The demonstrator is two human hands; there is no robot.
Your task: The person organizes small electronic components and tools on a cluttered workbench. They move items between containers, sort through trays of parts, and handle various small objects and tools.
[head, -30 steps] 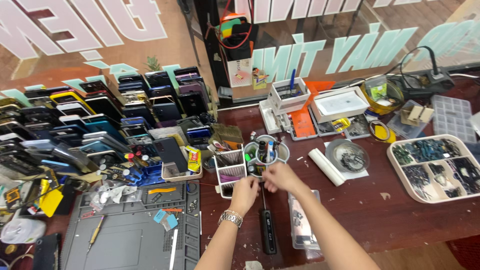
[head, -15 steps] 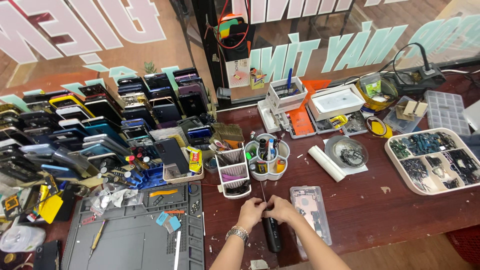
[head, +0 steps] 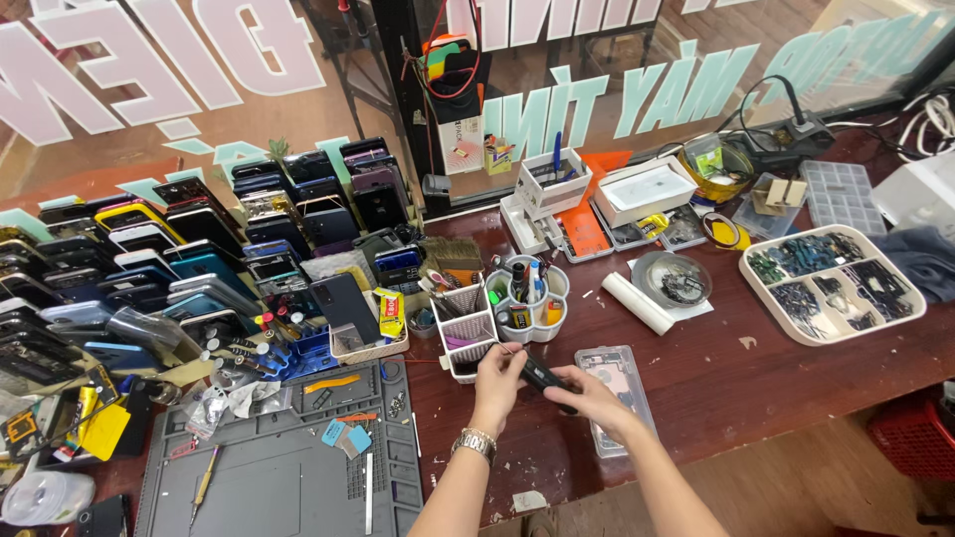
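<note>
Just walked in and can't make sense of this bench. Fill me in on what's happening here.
A person stands at a dark wooden workbench crowded with phones and parts. Both hands hold a slim black screwdriver-like tool: the left hand at one end, the right hand at the other. Just beyond the right hand lies a clear phone case. A white tool caddy stands behind, a grey work mat to the left.
</note>
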